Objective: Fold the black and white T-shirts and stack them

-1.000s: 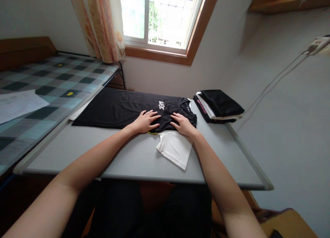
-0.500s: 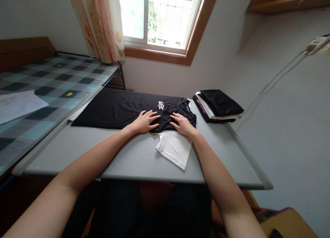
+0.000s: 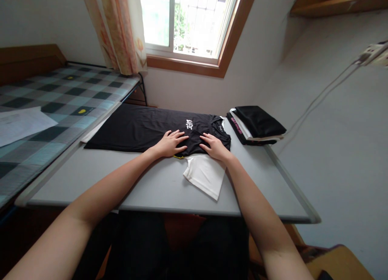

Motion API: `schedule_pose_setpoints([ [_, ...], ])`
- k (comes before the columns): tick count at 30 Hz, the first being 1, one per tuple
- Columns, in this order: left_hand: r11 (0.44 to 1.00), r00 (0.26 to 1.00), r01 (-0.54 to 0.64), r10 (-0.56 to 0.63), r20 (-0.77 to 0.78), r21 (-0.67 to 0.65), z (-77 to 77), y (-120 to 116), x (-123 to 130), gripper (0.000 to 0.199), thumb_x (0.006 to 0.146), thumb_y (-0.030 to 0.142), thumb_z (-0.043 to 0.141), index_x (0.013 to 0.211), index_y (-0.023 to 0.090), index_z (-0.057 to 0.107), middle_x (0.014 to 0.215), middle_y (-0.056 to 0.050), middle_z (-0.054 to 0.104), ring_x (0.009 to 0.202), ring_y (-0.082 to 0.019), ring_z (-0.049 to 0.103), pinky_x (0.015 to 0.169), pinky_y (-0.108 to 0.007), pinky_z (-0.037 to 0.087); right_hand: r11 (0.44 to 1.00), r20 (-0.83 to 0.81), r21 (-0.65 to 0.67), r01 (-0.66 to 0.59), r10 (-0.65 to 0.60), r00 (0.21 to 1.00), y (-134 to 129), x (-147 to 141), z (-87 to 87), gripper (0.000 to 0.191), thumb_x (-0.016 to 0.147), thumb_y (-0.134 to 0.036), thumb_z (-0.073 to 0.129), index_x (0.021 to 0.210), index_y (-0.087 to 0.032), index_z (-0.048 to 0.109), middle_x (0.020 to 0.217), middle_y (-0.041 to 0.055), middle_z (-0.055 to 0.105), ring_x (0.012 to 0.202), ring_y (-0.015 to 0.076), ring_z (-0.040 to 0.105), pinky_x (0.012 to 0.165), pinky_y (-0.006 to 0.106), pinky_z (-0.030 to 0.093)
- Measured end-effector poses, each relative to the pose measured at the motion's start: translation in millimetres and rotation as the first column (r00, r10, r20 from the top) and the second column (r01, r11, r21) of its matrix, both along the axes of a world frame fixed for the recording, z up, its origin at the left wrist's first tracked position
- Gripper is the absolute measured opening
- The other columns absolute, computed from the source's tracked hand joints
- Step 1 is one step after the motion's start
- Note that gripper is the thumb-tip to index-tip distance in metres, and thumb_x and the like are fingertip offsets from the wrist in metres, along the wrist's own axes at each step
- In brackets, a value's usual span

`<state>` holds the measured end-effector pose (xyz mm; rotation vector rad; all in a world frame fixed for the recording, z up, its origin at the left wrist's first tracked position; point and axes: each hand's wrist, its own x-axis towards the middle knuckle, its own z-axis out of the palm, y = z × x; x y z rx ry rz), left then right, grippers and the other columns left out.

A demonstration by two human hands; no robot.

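Observation:
A black T-shirt [image 3: 136, 126] with white lettering lies flat on the grey table [image 3: 151, 191], its collar toward the right. My left hand [image 3: 171, 143] rests on the shirt's near side with fingers spread. Close by, my right hand [image 3: 214, 145] lies flat on the cloth near the collar, its fingers also apart. From under the shirt's near edge a white sleeve [image 3: 206, 175] sticks out toward me. More white cloth peeks out by the collar and at the far left hem. Neither hand grips anything.
A stack of folded clothes [image 3: 257, 122], black and white, sits at the table's right back. On the left stands a bed with a checked mattress [image 3: 100, 94] and a sheet of paper [image 3: 24, 122]. A cable [image 3: 321, 94] hangs along the right wall. Behind is a window with a curtain [image 3: 121, 33].

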<state>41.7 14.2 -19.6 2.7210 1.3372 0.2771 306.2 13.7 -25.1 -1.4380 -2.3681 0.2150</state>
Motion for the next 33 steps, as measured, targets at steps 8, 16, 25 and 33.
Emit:
schedule_pose_setpoints([
  [8, 1.000, 1.000, 0.003, -0.003, 0.008, -0.001, -0.2, 0.2, -0.4, 0.058, 0.099, 0.055, 0.041, 0.150, 0.028, 0.044, 0.158, -0.009, 0.039, 0.148, -0.030, 0.029, 0.119, -0.054, 0.019, 1.000, 0.021, 0.001, 0.009, -0.009, 1.000, -1.7, -2.1, 1.9, 0.048, 0.094, -0.032, 0.060, 0.137, -0.012, 0.061, 0.149, 0.0167, 0.050, 0.139, 0.0302, 0.045, 0.117, 0.044, 0.036],
  [16, 1.000, 1.000, 0.002, -0.002, 0.006, -0.005, -0.6, 0.0, -0.2, 0.058, 0.099, 0.055, 0.041, 0.150, 0.028, 0.043, 0.158, -0.008, 0.039, 0.148, -0.030, 0.029, 0.119, -0.054, 0.018, 1.000, 0.007, -0.011, 0.007, -0.007, 1.000, -1.7, -1.4, 2.5, 0.048, 0.094, -0.034, 0.059, 0.138, -0.015, 0.061, 0.149, 0.0152, 0.050, 0.140, 0.0297, 0.044, 0.117, 0.045, 0.035],
  [25, 1.000, 1.000, 0.006, -0.006, 0.010, 0.001, -1.2, 0.8, -1.2, 0.058, 0.099, 0.056, 0.040, 0.151, 0.029, 0.042, 0.158, -0.008, 0.039, 0.148, -0.029, 0.029, 0.119, -0.053, 0.018, 1.000, -0.001, -0.008, 0.003, -0.003, 1.000, -1.8, -1.2, 1.5, 0.048, 0.094, -0.034, 0.059, 0.138, -0.017, 0.060, 0.150, 0.0143, 0.050, 0.140, 0.0298, 0.045, 0.117, 0.047, 0.036],
  [33, 1.000, 1.000, 0.002, -0.002, 0.001, -0.005, 1.0, -1.2, -0.2, 0.058, 0.099, 0.055, 0.041, 0.150, 0.028, 0.043, 0.159, -0.008, 0.038, 0.148, -0.029, 0.028, 0.119, -0.053, 0.017, 1.000, -0.009, -0.018, 0.007, -0.007, 1.000, -0.6, -0.3, 0.7, 0.046, 0.094, -0.036, 0.060, 0.137, -0.019, 0.061, 0.150, 0.0124, 0.050, 0.140, 0.0289, 0.044, 0.117, 0.046, 0.035],
])
